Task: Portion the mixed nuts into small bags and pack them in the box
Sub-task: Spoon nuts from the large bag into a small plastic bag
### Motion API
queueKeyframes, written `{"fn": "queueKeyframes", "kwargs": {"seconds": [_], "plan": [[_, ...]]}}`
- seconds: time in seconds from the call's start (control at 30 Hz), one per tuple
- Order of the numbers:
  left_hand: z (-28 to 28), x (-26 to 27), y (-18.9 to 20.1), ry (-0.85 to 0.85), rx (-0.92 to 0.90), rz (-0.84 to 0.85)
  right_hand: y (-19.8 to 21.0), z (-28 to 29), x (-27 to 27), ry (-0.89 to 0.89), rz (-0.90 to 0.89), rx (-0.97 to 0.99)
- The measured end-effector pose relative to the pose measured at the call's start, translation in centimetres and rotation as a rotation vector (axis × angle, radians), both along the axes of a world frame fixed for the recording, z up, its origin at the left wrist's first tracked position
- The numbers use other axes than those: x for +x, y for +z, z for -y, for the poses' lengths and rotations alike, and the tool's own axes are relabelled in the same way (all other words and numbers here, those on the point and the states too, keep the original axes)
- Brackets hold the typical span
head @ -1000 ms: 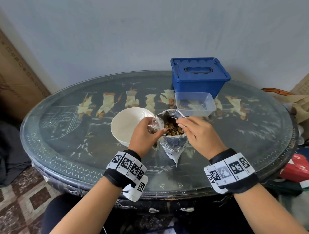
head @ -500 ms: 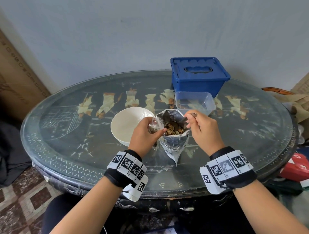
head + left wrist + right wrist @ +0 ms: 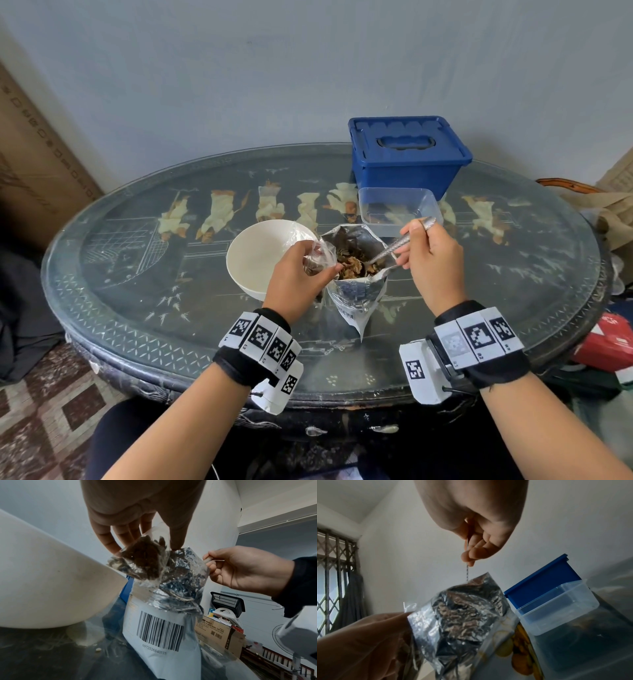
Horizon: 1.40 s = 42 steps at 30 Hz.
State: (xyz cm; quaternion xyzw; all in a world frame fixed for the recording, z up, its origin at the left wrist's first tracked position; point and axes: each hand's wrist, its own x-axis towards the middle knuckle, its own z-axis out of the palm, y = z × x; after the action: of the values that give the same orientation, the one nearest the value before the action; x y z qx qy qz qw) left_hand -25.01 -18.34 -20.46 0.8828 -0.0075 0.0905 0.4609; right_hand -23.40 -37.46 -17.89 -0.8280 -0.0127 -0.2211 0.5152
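A silver foil pouch of mixed nuts [image 3: 356, 291] [image 3: 163, 615] [image 3: 462, 615] stands open at the table's middle. My left hand [image 3: 298, 274] [image 3: 137, 520] pinches a small clear bag [image 3: 318, 257] [image 3: 142, 561] that holds some nuts, right at the pouch's left rim. My right hand [image 3: 428, 260] [image 3: 477, 534] grips a metal spoon [image 3: 400, 243] [image 3: 467, 566] by its handle. The spoon's bowl dips into the nuts inside the pouch. A clear plastic box [image 3: 397, 209] [image 3: 556, 608] stands open and empty just behind the pouch.
A white bowl [image 3: 263, 257] [image 3: 42, 574] sits left of the pouch, close to my left hand. A blue lidded bin [image 3: 407, 154] [image 3: 544, 580] stands behind the clear box. The round glass-topped table [image 3: 137, 274] has a cardboard panel beyond its left edge and clutter beyond its right.
My right hand has lifted out of the pouch mouth and drawn back to the right, so the spoon handle now shows. The left hand and small bag stayed put.
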Motion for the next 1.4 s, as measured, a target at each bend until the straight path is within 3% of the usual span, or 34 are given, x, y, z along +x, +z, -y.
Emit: {"fn": "queueKeyframes", "kwargs": {"seconds": [0.23,0.57,0.8,1.4], "plan": [[-0.3,0.1,0.3,-0.019,0.01,-0.006,0.1,1.0,0.5,-0.119,-0.123,0.209],[-1.1,0.7,1.6,-0.088,0.112,-0.018,0.8,1.8,0.8,-0.157,-0.139,0.315],[-1.2,1.3,3.0,-0.187,0.384,-0.036,2.2,2.6,1.3,-0.206,-0.105,0.327],[0.4,2.5,4.7,-0.27,0.467,-0.074,4.0,1.4,0.8,-0.126,-0.053,0.283]]}}
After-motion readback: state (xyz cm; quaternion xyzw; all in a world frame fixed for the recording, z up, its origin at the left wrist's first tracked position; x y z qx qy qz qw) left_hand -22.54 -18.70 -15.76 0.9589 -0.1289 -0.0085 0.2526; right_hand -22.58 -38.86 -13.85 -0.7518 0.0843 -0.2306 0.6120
